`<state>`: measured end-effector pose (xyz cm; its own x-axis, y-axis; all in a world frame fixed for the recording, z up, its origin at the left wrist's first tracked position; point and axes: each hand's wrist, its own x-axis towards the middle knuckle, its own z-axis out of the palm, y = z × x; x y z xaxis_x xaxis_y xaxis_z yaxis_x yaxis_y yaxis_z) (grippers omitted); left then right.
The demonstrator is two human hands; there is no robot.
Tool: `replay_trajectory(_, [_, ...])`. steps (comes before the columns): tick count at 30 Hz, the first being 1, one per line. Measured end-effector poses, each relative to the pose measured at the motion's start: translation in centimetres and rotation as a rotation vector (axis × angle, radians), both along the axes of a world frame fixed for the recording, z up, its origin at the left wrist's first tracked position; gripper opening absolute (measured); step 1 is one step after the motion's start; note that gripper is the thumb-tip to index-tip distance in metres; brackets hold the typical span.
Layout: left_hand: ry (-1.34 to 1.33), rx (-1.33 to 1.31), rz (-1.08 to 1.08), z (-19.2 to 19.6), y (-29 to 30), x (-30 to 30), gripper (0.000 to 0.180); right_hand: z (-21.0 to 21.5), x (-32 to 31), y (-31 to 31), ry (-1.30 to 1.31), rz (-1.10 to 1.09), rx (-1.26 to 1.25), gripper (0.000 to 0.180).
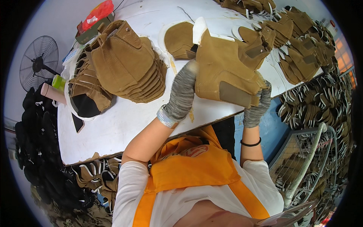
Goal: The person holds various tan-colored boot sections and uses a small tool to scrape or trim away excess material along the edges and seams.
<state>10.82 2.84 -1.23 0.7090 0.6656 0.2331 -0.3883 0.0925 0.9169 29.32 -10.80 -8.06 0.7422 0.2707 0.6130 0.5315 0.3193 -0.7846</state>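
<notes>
A brown suede boot upper with a darker elastic side panel and a white edge at its top is held up over the table between both hands. My left hand, in a grey knit glove, grips its left edge. My right hand, gloved alike, is closed around its lower right end, the fingers partly hidden behind it. Just behind lie a rounded brown upper with white lining and another upper with a side panel. A tall stack of nested brown uppers stands to the left.
The white table bears a dark flat phone-like object, a green box with a red plastic bag, and more uppers at right. A fan stands left. A wire cart and heaped uppers are at right.
</notes>
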Motion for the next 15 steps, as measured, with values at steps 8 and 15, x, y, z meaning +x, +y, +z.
replay_trajectory(8, [0.083, 0.158, 0.042, -0.9, 2.1, -0.6, 0.059, -2.7, 0.2, 0.2, -0.263, 0.246, -0.505, 0.025])
replay_trajectory(15, [0.095, 0.072, 0.123, -2.5, 1.6, -1.4, 0.047, 0.3, 0.4, 1.0, -0.438, -0.211, -1.214, 0.035])
